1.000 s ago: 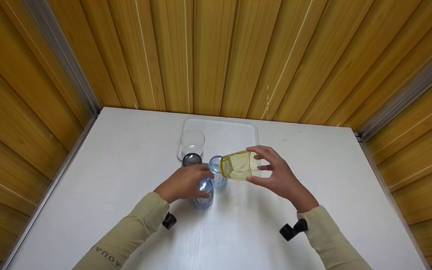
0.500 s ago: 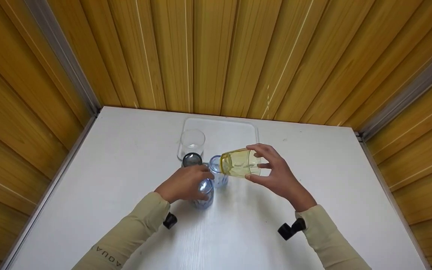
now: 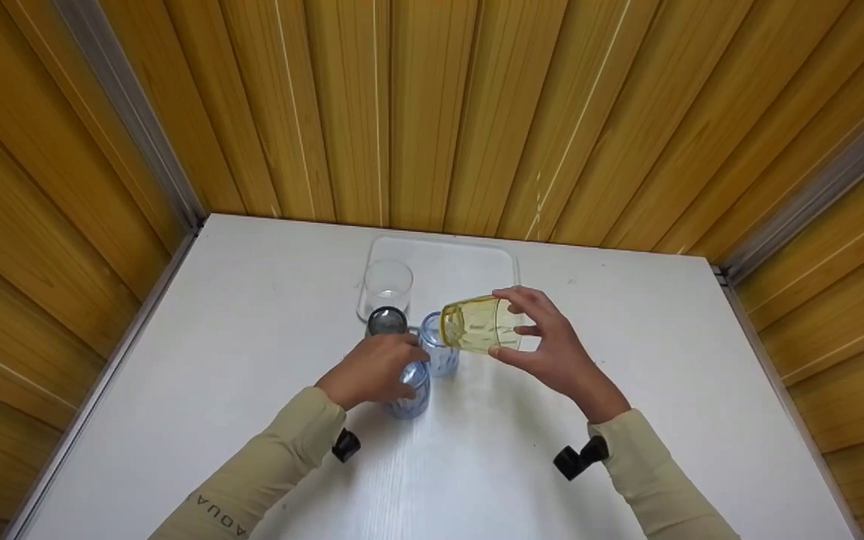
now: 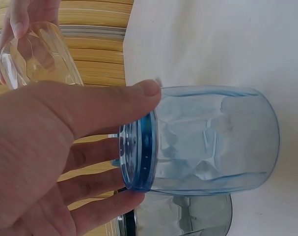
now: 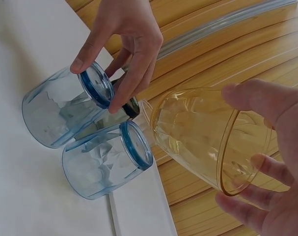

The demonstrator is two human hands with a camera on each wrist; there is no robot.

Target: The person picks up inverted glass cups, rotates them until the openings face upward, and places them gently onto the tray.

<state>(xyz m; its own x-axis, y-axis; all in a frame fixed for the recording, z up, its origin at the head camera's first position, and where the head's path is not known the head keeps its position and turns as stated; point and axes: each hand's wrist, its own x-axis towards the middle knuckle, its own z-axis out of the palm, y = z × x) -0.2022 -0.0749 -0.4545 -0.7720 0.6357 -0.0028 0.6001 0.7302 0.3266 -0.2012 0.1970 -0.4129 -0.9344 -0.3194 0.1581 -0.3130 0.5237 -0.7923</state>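
Observation:
In the head view, my left hand (image 3: 376, 367) grips the top of a blue glass (image 3: 409, 403) standing upside down on the table. The left wrist view shows thumb and fingers around its thick base (image 4: 146, 152). My right hand (image 3: 556, 349) holds a yellow glass (image 3: 473, 324) sideways by its wide rim, in the air, base pointing left. A second upside-down blue glass (image 5: 104, 162) stands beside the first; the yellow base overlaps it in the head view. Just beyond my left hand is an upside-down dark grey glass (image 3: 387, 321), partly hidden by that hand.
A white tray (image 3: 469, 259) lies at the back of the white table (image 3: 267, 300). On its left side stands a clear glass (image 3: 388, 277). Wood-slat walls (image 3: 417, 112) rise behind and at both sides.
The yellow glass has tipped and risen very slightly in my right hand. My left hand keeps its hold on the blue glass; the other glasses stay in place.

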